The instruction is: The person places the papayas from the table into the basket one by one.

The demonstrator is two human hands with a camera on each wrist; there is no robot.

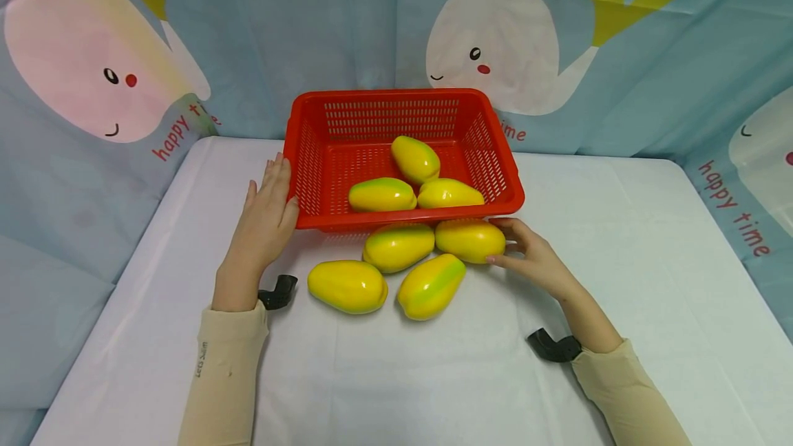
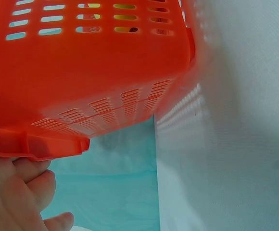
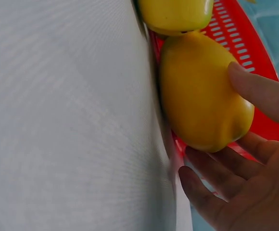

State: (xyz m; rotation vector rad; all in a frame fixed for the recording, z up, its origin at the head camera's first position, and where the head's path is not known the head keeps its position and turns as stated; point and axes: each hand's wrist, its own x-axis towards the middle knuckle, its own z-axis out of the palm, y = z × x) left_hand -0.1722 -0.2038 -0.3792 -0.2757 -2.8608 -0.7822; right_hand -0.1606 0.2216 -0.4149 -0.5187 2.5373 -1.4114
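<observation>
In the head view my left hand (image 1: 266,215) lies along the left side of a red plastic basket (image 1: 405,219), fingers extended and touching its rim. The left wrist view shows those fingers (image 2: 41,187) at the rim's underside. My right hand (image 1: 533,253) holds the right end of a glossy yellow papaya (image 1: 471,241) on the table, just before the basket's front wall. Its thumb (image 3: 255,89) presses one side, while other fingers reach partly out of sight behind the fruit. Another papaya (image 1: 399,246), yellow with a green streak, sits immediately left of the held one.
Three papayas lie inside the basket, one (image 1: 415,159) behind the other two. Nearer the front of the white-covered table (image 1: 396,377) are two more, a plain yellow papaya (image 1: 348,286) and a green-streaked papaya (image 1: 431,286). A blue whale-print curtain (image 1: 347,26) hangs behind.
</observation>
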